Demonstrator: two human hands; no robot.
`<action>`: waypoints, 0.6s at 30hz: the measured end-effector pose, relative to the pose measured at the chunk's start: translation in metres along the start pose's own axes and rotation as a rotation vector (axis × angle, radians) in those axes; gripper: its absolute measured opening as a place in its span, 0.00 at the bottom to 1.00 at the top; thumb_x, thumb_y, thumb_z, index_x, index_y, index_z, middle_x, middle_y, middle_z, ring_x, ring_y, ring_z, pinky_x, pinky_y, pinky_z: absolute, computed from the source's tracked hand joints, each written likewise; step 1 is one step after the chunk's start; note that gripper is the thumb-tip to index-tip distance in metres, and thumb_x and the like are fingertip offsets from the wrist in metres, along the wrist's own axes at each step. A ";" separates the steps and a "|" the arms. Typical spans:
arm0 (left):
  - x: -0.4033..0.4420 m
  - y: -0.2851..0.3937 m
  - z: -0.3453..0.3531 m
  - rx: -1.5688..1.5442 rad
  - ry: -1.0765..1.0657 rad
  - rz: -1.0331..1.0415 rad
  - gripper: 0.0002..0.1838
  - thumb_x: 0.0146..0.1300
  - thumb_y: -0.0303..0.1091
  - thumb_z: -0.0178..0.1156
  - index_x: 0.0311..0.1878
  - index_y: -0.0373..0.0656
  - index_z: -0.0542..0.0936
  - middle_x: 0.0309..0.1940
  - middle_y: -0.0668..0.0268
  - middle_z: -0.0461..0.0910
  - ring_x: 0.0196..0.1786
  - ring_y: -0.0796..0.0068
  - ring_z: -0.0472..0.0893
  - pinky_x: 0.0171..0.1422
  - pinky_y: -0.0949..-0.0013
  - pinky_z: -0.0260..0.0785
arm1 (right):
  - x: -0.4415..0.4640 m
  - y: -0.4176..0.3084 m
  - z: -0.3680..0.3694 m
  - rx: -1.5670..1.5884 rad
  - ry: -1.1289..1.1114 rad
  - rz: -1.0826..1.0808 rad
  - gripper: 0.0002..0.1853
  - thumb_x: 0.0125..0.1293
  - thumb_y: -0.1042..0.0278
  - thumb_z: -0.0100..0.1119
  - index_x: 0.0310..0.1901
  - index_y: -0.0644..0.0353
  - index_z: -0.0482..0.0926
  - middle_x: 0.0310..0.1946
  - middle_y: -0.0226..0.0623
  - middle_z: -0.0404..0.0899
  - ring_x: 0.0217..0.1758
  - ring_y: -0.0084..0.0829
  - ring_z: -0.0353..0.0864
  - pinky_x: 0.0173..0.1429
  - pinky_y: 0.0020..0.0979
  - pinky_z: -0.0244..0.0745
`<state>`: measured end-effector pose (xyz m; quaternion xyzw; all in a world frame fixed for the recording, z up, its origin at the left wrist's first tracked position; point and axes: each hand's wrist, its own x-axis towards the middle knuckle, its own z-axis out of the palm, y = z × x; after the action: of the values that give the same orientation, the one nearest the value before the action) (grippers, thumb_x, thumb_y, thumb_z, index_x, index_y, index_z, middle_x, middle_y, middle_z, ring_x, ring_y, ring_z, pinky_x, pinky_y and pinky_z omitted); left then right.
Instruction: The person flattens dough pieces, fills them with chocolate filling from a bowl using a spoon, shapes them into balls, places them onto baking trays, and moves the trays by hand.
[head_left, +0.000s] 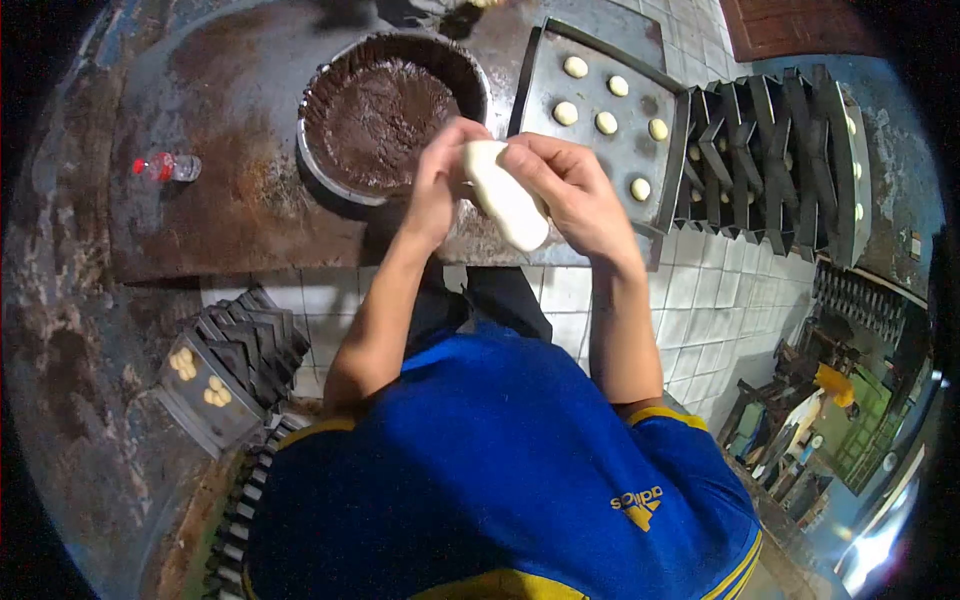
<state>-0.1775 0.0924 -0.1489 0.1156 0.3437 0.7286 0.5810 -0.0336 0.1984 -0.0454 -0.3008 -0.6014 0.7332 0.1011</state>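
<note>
A long, smooth piece of white dough [508, 205] hangs between my two hands, above the near edge of the table. My left hand [440, 178] has its fingers closed on the dough's upper left end. My right hand [582, 195] pinches the upper part from the right with thumb and fingers. The dough's lower end dangles free. Just beyond my left hand stands a round metal basin [347, 194] with dark brown paste [375, 125] spread inside and up its wall. To the right, a metal tray [585, 160] carries several small dough balls [606, 123], set apart.
A small clear bottle with a red cap [168, 167] lies on the worn table [230, 120] at left. Stacked metal trays [770, 160] stand at right. Another tray stack [250, 345] at lower left holds clustered dough pieces [217, 391]. White floor tiles [700, 300] show below.
</note>
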 end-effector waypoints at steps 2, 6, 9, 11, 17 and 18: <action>-0.005 -0.038 -0.026 0.895 -0.192 0.187 0.22 0.68 0.29 0.70 0.63 0.39 0.77 0.54 0.62 0.85 0.59 0.70 0.83 0.63 0.65 0.78 | 0.000 0.003 0.005 -0.302 -0.027 -0.146 0.19 0.83 0.56 0.58 0.52 0.66 0.88 0.38 0.30 0.86 0.38 0.19 0.82 0.40 0.23 0.75; -0.019 -0.032 -0.014 0.577 -0.265 0.278 0.40 0.55 0.30 0.80 0.71 0.37 0.73 0.62 0.59 0.82 0.62 0.68 0.83 0.68 0.63 0.76 | 0.010 0.037 -0.013 -0.711 0.088 -0.140 0.21 0.81 0.53 0.59 0.54 0.66 0.88 0.40 0.41 0.86 0.40 0.28 0.85 0.45 0.28 0.80; -0.027 -0.034 -0.042 0.759 -0.154 0.211 0.34 0.51 0.32 0.82 0.62 0.35 0.82 0.52 0.57 0.88 0.57 0.68 0.86 0.65 0.63 0.78 | 0.018 0.172 -0.044 -0.743 0.313 0.173 0.23 0.76 0.51 0.62 0.53 0.67 0.85 0.42 0.52 0.84 0.43 0.48 0.87 0.53 0.44 0.84; -0.030 -0.009 -0.047 1.065 -0.159 0.307 0.29 0.50 0.34 0.82 0.55 0.34 0.85 0.48 0.53 0.90 0.55 0.61 0.89 0.62 0.62 0.79 | -0.004 0.308 -0.066 -1.229 0.293 0.200 0.21 0.71 0.58 0.64 0.56 0.66 0.81 0.49 0.56 0.83 0.47 0.59 0.87 0.57 0.52 0.84; -0.052 0.016 -0.114 1.241 0.312 0.092 0.29 0.53 0.31 0.79 0.59 0.36 0.83 0.51 0.53 0.89 0.56 0.59 0.88 0.62 0.60 0.79 | -0.040 0.361 -0.046 -1.145 0.186 0.052 0.18 0.67 0.72 0.66 0.56 0.64 0.75 0.54 0.57 0.81 0.48 0.65 0.84 0.58 0.56 0.82; -0.057 0.018 -0.126 1.270 0.402 0.166 0.29 0.55 0.30 0.79 0.60 0.35 0.82 0.52 0.53 0.89 0.57 0.60 0.88 0.62 0.60 0.78 | -0.034 0.344 -0.040 -1.101 0.166 0.001 0.17 0.67 0.72 0.66 0.56 0.63 0.75 0.52 0.57 0.81 0.48 0.65 0.83 0.57 0.56 0.81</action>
<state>-0.2459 -0.0086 -0.2172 0.3231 0.7972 0.4345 0.2669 0.0894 0.1260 -0.3633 -0.3662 -0.8856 0.2847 -0.0244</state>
